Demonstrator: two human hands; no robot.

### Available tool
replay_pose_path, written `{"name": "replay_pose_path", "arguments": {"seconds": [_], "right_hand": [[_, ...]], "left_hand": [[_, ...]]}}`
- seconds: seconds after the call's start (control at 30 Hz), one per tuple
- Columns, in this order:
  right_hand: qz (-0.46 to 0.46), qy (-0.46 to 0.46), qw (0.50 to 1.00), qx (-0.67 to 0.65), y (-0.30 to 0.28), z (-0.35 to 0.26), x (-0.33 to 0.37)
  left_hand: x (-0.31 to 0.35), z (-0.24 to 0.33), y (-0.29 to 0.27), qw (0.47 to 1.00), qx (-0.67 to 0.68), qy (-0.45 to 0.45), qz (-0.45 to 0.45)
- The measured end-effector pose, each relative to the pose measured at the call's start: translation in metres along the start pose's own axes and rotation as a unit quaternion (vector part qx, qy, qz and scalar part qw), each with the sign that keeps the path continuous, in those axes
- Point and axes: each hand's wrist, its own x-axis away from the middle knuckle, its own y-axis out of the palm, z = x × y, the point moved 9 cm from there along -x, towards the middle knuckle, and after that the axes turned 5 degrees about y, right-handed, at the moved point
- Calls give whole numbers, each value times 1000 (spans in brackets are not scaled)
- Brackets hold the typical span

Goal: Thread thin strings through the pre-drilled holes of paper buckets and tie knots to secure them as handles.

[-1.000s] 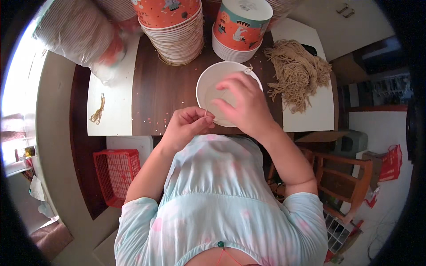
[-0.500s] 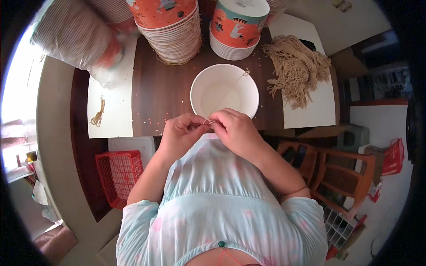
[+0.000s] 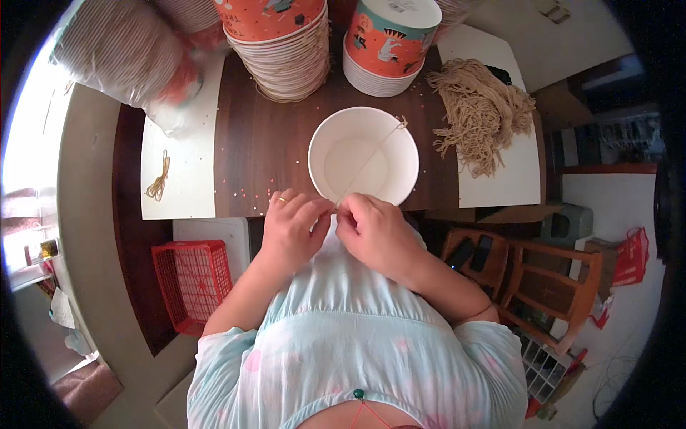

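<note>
A white round paper bucket [image 3: 325, 146] stands on the brown table near its front edge, its wide opening facing me. A thin tan cord [image 3: 369, 159] stretches across that opening, from a small knot at the far right rim to my fingers at the near rim. My left hand [image 3: 294, 227] is closed, its thumb and forefinger pinching the cord. Beside it my right hand [image 3: 373, 230] is closed on the cord too, fingers curled and fingertips nearly touching the left ones. The cord's end between the fingertips is mostly hidden.
Behind the bucket rise stacked orange paper buckets [image 3: 275, 53] and a second, green-and-orange stack [image 3: 386, 53]. A heap of tan cords [image 3: 486, 114] lies at right, a small cord bundle [image 3: 158, 177] at left. Below are a red basket [image 3: 191, 282] and a wooden chair [image 3: 554, 282].
My left hand has turned over so its back faces up more, and its fingers have drawn together. My right hand's fingers have curled in. The cord is still held between them.
</note>
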Motion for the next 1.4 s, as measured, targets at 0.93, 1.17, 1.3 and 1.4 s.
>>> {"name": "replay_pose_path", "arguments": {"seconds": [0.93, 1.17, 1.3, 1.4], "right_hand": [[-81, 249, 694, -671, 69, 70, -12], [-33, 219, 871, -438, 50, 91, -13], [187, -57, 980, -21, -27, 41, -15], [168, -186, 965, 77, -45, 1, -29]], "left_hand": [[60, -69, 77, 687, 555, -433, 178], [50, -65, 67, 728, 519, -411, 178], [47, -65, 58, 805, 420, -396, 136], [42, -65, 49, 850, 356, -370, 117]]}}
